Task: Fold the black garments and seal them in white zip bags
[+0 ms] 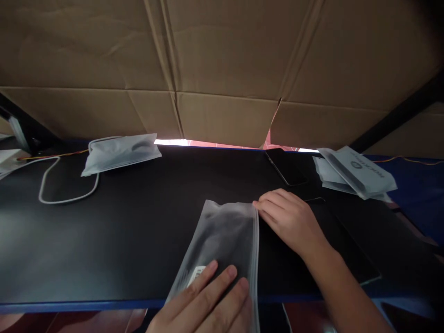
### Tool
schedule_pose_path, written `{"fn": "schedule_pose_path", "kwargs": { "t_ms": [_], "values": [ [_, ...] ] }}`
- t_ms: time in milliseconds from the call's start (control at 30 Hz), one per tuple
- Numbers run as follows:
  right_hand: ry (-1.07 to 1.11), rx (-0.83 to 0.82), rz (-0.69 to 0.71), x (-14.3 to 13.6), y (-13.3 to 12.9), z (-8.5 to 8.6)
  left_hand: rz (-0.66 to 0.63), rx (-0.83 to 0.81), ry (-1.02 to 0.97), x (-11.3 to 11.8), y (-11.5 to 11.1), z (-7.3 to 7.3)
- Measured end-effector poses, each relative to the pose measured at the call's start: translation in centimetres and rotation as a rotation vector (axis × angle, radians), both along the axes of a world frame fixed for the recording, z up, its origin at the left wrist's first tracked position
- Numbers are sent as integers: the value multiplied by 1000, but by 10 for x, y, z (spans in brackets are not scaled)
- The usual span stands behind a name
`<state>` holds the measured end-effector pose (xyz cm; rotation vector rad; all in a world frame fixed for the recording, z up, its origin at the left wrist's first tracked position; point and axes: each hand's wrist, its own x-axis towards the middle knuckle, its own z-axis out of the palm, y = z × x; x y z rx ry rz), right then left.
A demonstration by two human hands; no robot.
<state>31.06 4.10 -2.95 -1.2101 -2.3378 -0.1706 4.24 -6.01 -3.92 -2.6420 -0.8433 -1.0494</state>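
Observation:
A frosted plastic bag (227, 231) lies lengthwise over the table's near edge, with a dark item and a small white label showing through it. My left hand (208, 300) rests flat on its lower part, fingers spread. At the bag's upper right corner, my right hand (286, 217) pinches the edge between thumb and fingers.
On the black table (138, 231), a filled frosted bag (121, 153) and a looped white cable (43, 185) lie at the left. A phone (286, 166) and some printed frosted bags (360, 171) are at the back right. Cardboard (222, 55) hangs behind.

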Motion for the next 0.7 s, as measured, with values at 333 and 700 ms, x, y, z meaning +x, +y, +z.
{"fn": "schedule_pose_path", "kwargs": {
  "t_ms": [333, 700],
  "values": [
    [154, -215, -249, 1, -51, -14, 4, -206, 152, -7, 23, 18],
    [76, -269, -21, -35, -94, -29, 337, -329, 199, 8, 31, -18]
  ]
}}
